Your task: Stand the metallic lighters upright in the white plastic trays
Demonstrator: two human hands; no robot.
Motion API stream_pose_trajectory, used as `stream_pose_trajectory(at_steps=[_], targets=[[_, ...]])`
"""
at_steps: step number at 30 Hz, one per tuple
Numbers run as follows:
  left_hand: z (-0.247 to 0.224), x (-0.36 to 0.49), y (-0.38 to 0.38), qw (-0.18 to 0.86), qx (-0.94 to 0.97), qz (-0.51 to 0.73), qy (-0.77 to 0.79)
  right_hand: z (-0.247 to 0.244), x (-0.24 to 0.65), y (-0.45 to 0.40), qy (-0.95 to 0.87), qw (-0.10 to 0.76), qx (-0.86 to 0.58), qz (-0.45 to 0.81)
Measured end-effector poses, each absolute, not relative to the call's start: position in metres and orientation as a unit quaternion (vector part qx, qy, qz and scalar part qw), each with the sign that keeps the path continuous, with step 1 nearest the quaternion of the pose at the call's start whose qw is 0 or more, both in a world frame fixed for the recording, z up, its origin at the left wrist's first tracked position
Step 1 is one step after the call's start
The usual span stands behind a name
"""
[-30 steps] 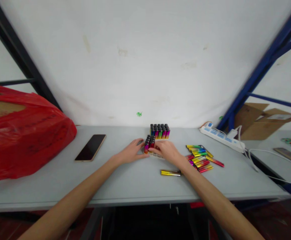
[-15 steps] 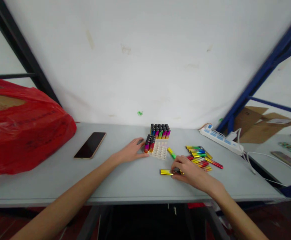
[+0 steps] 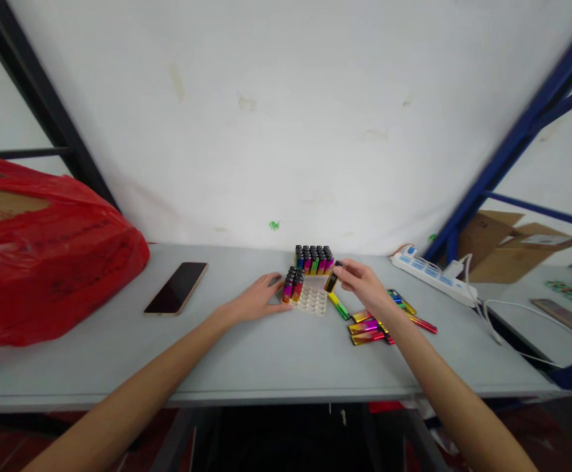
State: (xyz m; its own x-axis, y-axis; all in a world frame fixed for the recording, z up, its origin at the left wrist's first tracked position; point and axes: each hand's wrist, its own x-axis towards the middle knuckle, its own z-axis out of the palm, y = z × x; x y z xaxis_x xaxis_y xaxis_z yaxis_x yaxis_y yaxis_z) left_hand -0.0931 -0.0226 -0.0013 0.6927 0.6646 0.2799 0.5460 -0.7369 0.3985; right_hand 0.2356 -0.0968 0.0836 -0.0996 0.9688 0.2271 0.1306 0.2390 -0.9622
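A white tray [image 3: 314,300] with round holes sits on the table, several upright lighters [image 3: 293,286] with black tops at its left end. My left hand [image 3: 260,299] is at that end, thumb along the front corner and fingers behind, gripping the tray. In my right hand [image 3: 362,282] is a lighter [image 3: 331,282], tilted and pinched by its dark top above the tray's right side. A yellow-green lighter [image 3: 339,306] lies just right of the tray. Further right, under my right forearm, is a loose pile of shiny coloured lighters [image 3: 367,331], partly hidden.
Behind the tray stands a full block of upright lighters [image 3: 314,261]. A phone [image 3: 176,288] and a red plastic bag [image 3: 54,262] are at the left. To the right are a white power strip [image 3: 436,278] with cables and a cardboard box [image 3: 506,252].
My right hand has moved up and left from beside the pile to the tray's right side, carrying the lighter, now more upright. My left hand stays at the tray.
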Motion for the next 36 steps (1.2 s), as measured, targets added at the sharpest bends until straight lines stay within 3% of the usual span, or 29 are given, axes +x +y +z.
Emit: stream_pose_trajectory(at_steps=[9,18,36], targets=[[0.001,-0.093,-0.025,0.145,0.910,0.206,0.329,0.068,0.190,-0.067,-0.571,0.522,-0.388,0.501],[-0.002,-0.094,-0.023,0.140,0.909,0.206,0.333,0.039,0.181,-0.073,-0.689,0.480,-0.475,0.265],[-0.006,-0.095,-0.019,0.130,0.914,0.209,0.323,0.043,0.174,-0.084,-0.719,0.453,-0.475,0.228]])
